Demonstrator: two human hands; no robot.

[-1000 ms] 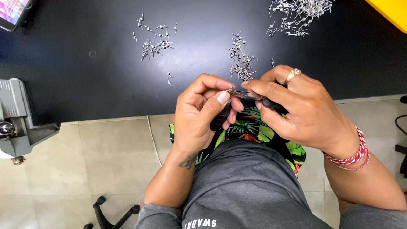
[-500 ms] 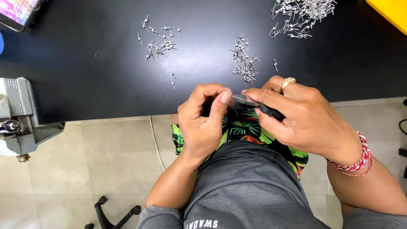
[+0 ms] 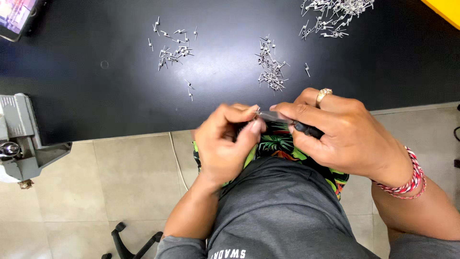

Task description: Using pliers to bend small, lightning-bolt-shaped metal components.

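Note:
My left hand (image 3: 225,144) is closed around a small metal piece (image 3: 258,113) pinched at its fingertips, just off the near edge of the black table (image 3: 96,96). My right hand (image 3: 345,136), with a ring and a red-and-white wrist cord, grips a slim tool with a black handle (image 3: 306,129) whose metal tip meets that piece. Both hands hover over my lap, touching at the fingertips. Three scatters of small metal pins lie on the table: one at the left (image 3: 170,50), one in the middle (image 3: 270,69), one at the far right (image 3: 335,14).
A grey metal vise (image 3: 21,144) is clamped at the table's left edge. A phone with a lit screen (image 3: 17,14) lies at the far left corner, a yellow object (image 3: 443,12) at the far right. Beige floor tiles and a chair base (image 3: 129,240) are below.
Both hands have shifted slightly down and to the left while staying joined at the fingertips. The tool and the small piece remain held.

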